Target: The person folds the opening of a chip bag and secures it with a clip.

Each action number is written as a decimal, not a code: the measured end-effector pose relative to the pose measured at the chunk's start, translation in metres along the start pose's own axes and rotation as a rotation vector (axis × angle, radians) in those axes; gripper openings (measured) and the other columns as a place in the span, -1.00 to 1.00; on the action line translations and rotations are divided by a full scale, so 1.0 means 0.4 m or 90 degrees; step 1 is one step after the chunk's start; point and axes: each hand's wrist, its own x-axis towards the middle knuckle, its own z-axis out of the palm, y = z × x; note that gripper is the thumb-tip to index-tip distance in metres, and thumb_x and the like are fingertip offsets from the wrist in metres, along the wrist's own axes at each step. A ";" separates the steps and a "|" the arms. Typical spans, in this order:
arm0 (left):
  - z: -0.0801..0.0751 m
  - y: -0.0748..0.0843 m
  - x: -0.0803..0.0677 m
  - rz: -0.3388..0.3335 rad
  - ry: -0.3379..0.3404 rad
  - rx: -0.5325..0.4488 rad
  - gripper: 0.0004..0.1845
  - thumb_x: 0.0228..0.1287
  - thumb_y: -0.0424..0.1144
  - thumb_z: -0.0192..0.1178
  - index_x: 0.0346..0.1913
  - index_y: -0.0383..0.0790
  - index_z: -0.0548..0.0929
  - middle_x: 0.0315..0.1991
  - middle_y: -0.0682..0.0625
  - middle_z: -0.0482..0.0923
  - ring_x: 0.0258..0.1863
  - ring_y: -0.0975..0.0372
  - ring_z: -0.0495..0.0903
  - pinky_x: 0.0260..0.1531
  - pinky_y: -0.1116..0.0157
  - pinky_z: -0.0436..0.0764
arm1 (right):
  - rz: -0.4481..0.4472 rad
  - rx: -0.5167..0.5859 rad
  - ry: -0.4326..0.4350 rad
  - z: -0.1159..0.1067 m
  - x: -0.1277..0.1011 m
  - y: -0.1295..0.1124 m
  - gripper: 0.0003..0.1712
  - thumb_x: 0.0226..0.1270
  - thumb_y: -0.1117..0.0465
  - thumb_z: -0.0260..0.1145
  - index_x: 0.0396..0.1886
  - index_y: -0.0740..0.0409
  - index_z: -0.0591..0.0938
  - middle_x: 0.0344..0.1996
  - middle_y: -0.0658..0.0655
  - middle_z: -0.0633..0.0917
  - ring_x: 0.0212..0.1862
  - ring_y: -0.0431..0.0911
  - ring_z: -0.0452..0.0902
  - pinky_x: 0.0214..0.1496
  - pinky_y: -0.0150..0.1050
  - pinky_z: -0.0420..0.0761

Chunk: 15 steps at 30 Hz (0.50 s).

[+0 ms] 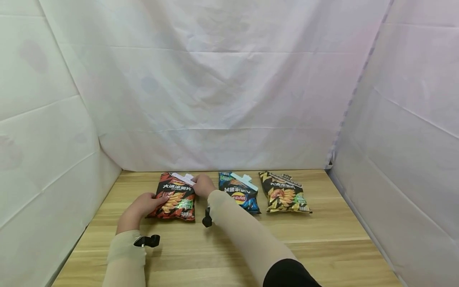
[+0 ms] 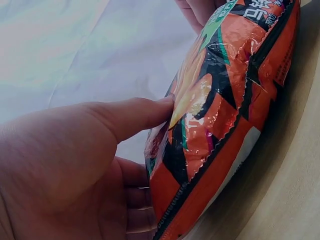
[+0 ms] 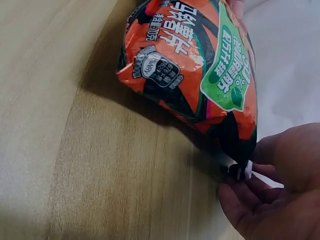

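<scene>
A red and black bag of potato chips lies at the left on the wooden table, with a white bag clip across its top edge. My left hand grips the bag's left side. In the left wrist view, the thumb presses on the front while the other fingers go behind the bag. At the top right corner, my right hand pinches the end of the white clip. The right wrist view shows that clip end between the fingers, which hide part of it.
A blue chip bag with a white clip lies right of the red one. Farther right is a yellow and black chip bag with a dark-edged clip. White cloth hangs behind the table and at both sides.
</scene>
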 end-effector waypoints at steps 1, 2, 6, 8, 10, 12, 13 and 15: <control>0.000 0.001 0.000 0.000 -0.001 0.007 -0.10 0.68 0.24 0.14 0.34 -0.75 0.50 0.16 -0.52 0.63 0.05 -0.17 0.65 0.12 -0.18 0.63 | 0.000 -0.003 -0.001 0.000 -0.001 0.001 -0.66 0.62 0.41 0.24 0.17 0.23 0.86 0.26 0.15 0.80 -0.35 -0.02 0.50 -0.32 -0.20 0.44; 0.000 0.003 0.000 0.000 -0.001 0.011 -0.10 0.68 0.24 0.13 0.34 -0.75 0.49 0.17 -0.53 0.62 0.06 -0.17 0.65 0.12 -0.18 0.63 | 0.000 -0.006 0.000 0.000 -0.002 0.001 -0.66 0.61 0.41 0.24 0.17 0.23 0.86 0.25 0.16 0.80 -0.33 -0.01 0.52 -0.30 -0.19 0.46; -0.002 0.010 -0.005 -0.005 -0.002 0.018 -0.09 0.68 0.25 0.12 0.34 -0.76 0.49 0.20 -0.56 0.60 0.08 -0.20 0.65 0.12 -0.19 0.64 | 0.001 -0.020 0.014 0.002 -0.006 0.002 -0.66 0.63 0.35 0.25 0.19 0.22 0.85 0.21 0.13 0.82 -0.23 -0.07 0.58 -0.22 -0.20 0.49; -0.002 0.016 -0.009 -0.009 -0.001 0.024 -0.08 0.68 0.25 0.12 0.35 -0.76 0.48 0.23 -0.59 0.58 0.11 -0.23 0.66 0.14 -0.20 0.64 | 0.006 -0.014 0.016 -0.002 -0.011 -0.001 -0.68 0.66 0.31 0.24 0.16 0.23 0.85 0.13 0.13 0.85 -0.29 -0.10 0.57 -0.22 -0.20 0.50; -0.006 0.023 -0.015 -0.010 0.001 0.039 -0.07 0.68 0.27 0.12 0.32 -0.76 0.50 0.21 -0.59 0.59 0.08 -0.24 0.67 0.11 -0.19 0.65 | 0.003 -0.011 0.013 -0.014 -0.019 -0.006 -0.68 0.73 0.25 0.21 0.15 0.25 0.84 0.03 0.17 0.86 -0.36 -0.10 0.54 -0.24 -0.18 0.52; -0.011 0.032 -0.023 -0.011 0.012 0.055 -0.09 0.67 0.29 0.11 0.27 -0.73 0.54 0.15 -0.58 0.61 0.03 -0.24 0.68 0.06 -0.18 0.66 | -0.009 0.000 0.011 -0.034 -0.031 -0.016 -0.67 0.77 0.21 0.19 0.18 0.27 0.79 0.01 0.21 0.83 -0.36 -0.07 0.58 -0.22 -0.13 0.58; -0.014 0.037 -0.027 -0.009 0.023 0.063 -0.10 0.66 0.29 0.12 0.26 -0.72 0.56 0.13 -0.56 0.63 0.00 -0.22 0.68 0.02 -0.18 0.66 | -0.020 0.002 0.008 -0.048 -0.039 -0.021 -0.66 0.78 0.19 0.19 0.22 0.28 0.77 0.05 0.23 0.82 -0.32 -0.06 0.63 -0.17 -0.10 0.64; -0.020 0.051 -0.035 -0.001 0.052 0.075 -0.13 0.65 0.27 0.14 0.25 -0.68 0.57 0.11 -0.54 0.64 -0.01 -0.23 0.68 0.00 -0.18 0.66 | -0.050 -0.003 0.006 -0.076 -0.057 -0.027 -0.61 0.80 0.15 0.20 0.33 0.28 0.72 0.16 0.25 0.78 -0.09 -0.04 0.73 0.00 -0.06 0.71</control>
